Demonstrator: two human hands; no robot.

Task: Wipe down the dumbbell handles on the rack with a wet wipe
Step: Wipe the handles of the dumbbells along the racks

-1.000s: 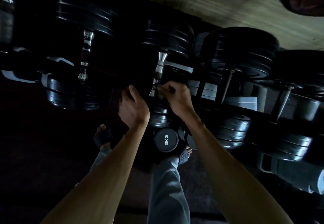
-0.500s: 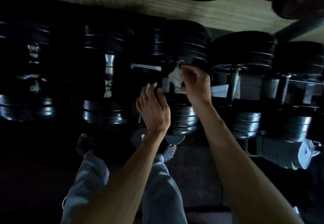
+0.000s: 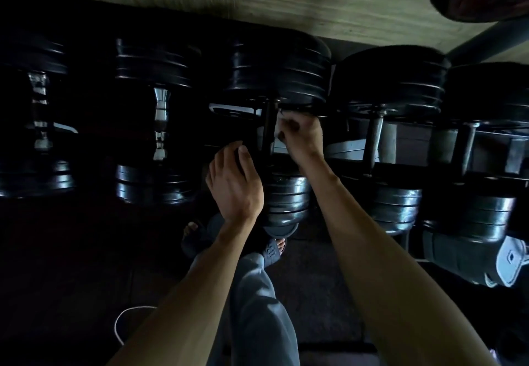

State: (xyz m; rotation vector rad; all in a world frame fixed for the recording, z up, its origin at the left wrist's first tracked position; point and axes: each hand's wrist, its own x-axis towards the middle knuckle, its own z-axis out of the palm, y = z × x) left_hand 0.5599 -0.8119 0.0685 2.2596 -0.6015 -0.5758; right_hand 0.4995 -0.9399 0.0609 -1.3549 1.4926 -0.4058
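**Wipe at the far end of the middle handle**

Both hands sit farther up the rack than half a second earlier: the right hand has carried the wipe to the far end of the handle, and the left has slid forward beside it.

Left to right: two dumbbells (image 3: pixel 160 125) with bright chrome handles lie at the left of the rack (image 3: pixel 355 148), untouched in this view. The left hand (image 3: pixel 233 182) comes next, fingers loosely curled and holding nothing, its fingertips at the near weight plates just left of the dark handle (image 3: pixel 268 130); whether it steadies the dumbbell cannot be told. That handle runs away from the person, its long axis front to back. The right hand (image 3: pixel 300 133) lies just right of it, pinching the white wipe (image 3: pixel 279 123) against the bar close under the far plates. Two more dumbbells (image 3: pixel 375 136) with dull handles follow at the right, well apart from either hand.

Judgement: the right hand is the nearer to the work, and the remaining handle length lies toward the person, so the next stroke likely draws back along the bar.
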